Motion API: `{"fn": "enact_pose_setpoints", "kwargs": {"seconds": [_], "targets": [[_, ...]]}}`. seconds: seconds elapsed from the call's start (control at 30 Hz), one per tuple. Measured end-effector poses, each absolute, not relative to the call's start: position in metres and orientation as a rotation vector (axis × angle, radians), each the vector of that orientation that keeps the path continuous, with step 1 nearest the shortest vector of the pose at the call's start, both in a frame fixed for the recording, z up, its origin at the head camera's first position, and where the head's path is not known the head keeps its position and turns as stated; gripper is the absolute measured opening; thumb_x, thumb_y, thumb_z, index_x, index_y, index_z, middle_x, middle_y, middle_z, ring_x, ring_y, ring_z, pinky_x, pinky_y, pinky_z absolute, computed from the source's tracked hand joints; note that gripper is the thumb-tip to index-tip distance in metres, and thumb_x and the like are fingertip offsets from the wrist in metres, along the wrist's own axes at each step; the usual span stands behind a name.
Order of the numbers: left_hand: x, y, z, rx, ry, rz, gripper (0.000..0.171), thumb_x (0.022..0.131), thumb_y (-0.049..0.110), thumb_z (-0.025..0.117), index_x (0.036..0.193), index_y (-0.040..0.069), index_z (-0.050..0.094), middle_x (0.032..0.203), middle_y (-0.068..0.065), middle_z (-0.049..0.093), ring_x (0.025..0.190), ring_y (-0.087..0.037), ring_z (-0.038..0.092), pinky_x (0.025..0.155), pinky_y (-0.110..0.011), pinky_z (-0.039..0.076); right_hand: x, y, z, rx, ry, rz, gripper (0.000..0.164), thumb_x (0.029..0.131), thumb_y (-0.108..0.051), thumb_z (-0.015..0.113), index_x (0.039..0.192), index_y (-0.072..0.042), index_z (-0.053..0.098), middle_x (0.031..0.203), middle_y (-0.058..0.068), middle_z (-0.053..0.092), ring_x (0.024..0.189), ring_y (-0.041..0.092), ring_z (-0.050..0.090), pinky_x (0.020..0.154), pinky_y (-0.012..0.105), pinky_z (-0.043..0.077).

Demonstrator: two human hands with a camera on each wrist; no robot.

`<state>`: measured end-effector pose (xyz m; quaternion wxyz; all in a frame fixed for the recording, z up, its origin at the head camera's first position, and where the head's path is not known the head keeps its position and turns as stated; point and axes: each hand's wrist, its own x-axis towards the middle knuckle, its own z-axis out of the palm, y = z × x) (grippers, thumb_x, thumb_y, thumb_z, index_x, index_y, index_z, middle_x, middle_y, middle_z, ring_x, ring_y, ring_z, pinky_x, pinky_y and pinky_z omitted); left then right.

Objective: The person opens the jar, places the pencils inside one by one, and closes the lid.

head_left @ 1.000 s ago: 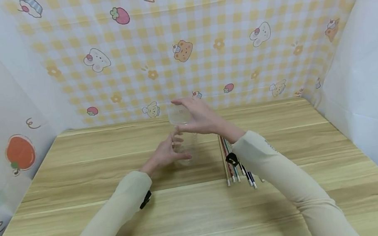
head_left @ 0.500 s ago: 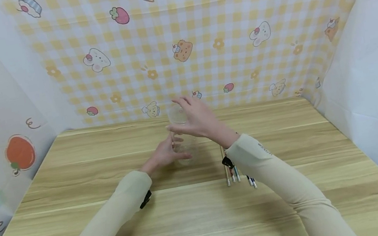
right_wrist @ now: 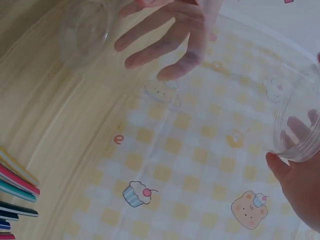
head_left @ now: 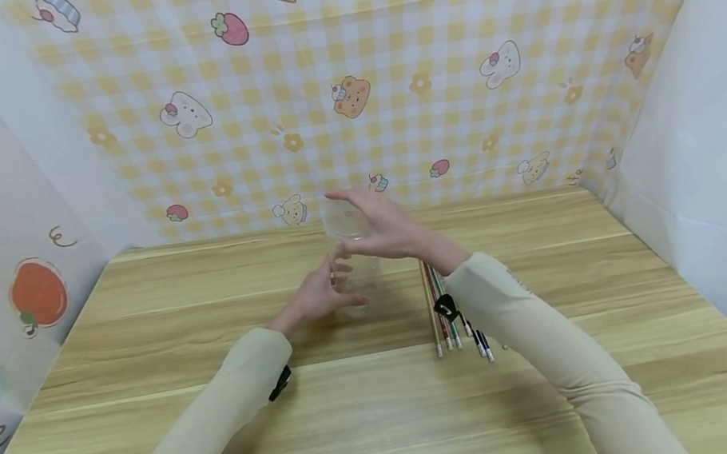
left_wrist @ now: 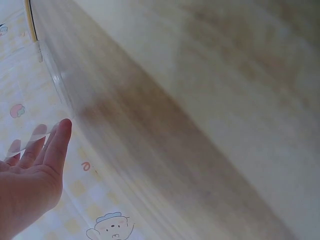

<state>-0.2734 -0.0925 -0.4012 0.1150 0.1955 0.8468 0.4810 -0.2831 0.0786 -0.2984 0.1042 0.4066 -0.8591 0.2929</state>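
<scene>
A tall clear plastic jar [head_left: 366,271] stands upright on the wooden table. My left hand [head_left: 313,297] holds it low down, thumb on the near side and fingers on the far side; in the left wrist view these fingers [left_wrist: 56,145] lie along its see-through wall. Up top, my right hand [head_left: 385,225] grips the jar's clear lid [right_wrist: 295,132], thumb in front and fingers behind. The lid sits at the jar's mouth. Through the wall, the right wrist view shows the jar's round base [right_wrist: 85,35].
Several pencils [head_left: 445,326] with white eraser ends lie right of the jar, partly under my right forearm. A yellow checked cloth [head_left: 280,87] covers the back wall, and white sheets [head_left: 709,77] line both sides of the table [head_left: 371,436].
My right hand first turned on the lid, its thumb swinging left and its wrist dropping inward, then turned back to about its earlier pose. The left hand and the jar stay put.
</scene>
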Motion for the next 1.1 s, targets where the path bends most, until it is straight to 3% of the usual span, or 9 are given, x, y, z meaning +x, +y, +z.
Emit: {"fn": "enact_pose_setpoints", "kwargs": {"seconds": [0.2,0.43,0.67,0.97,1.1], "targets": [[-0.274,-0.092,-0.401,0.559,2.506,1.378,0.089,0.065,0.029,0.078,0.134,0.009,0.026,0.126,-0.015,0.043,0.111,-0.032,0.043,0.092,-0.045,0.034,-0.28,0.077,-0.296,1.003,-2.644,0.872,0.077,0.075,-0.047,0.062,0.135,-0.011,0.031,0.134,0.009,0.034,0.117,0.022,0.036,0.093,0.04,0.033],[-0.273,-0.092,-0.401,0.515,2.502,1.357,0.087,0.066,0.028,0.078,0.134,0.013,0.025,0.127,-0.013,0.043,0.113,-0.032,0.041,0.093,-0.046,0.033,-0.272,0.07,-0.294,0.742,-2.758,0.674,0.088,0.067,-0.066,0.057,0.126,-0.003,0.039,0.114,0.01,0.042,0.094,0.019,0.043,0.077,0.031,0.042],[-0.274,-0.092,-0.402,0.512,2.493,1.361,0.086,0.067,0.027,0.077,0.134,0.011,0.025,0.127,-0.013,0.043,0.114,-0.032,0.04,0.093,-0.046,0.033,-0.271,0.068,-0.293,0.693,-2.756,0.58,0.081,0.068,-0.063,0.059,0.119,-0.002,0.043,0.102,0.007,0.046,0.085,0.018,0.041,0.07,0.026,0.039],[-0.275,-0.092,-0.403,0.563,2.504,1.377,0.085,0.068,0.025,0.077,0.134,0.01,0.024,0.126,-0.014,0.043,0.112,-0.031,0.042,0.092,-0.045,0.035,-0.277,0.075,-0.297,0.842,-2.672,0.751,0.074,0.071,-0.046,0.067,0.125,-0.003,0.042,0.111,0.009,0.049,0.098,0.02,0.042,0.081,0.031,0.037],[-0.276,-0.092,-0.404,0.581,2.515,1.38,0.084,0.067,0.025,0.077,0.132,0.012,0.026,0.125,-0.015,0.044,0.11,-0.031,0.043,0.091,-0.045,0.035,-0.279,0.078,-0.298,0.877,-2.63,0.851,0.077,0.071,-0.042,0.07,0.129,-0.004,0.038,0.114,0.01,0.048,0.099,0.02,0.042,0.08,0.032,0.039]]}}
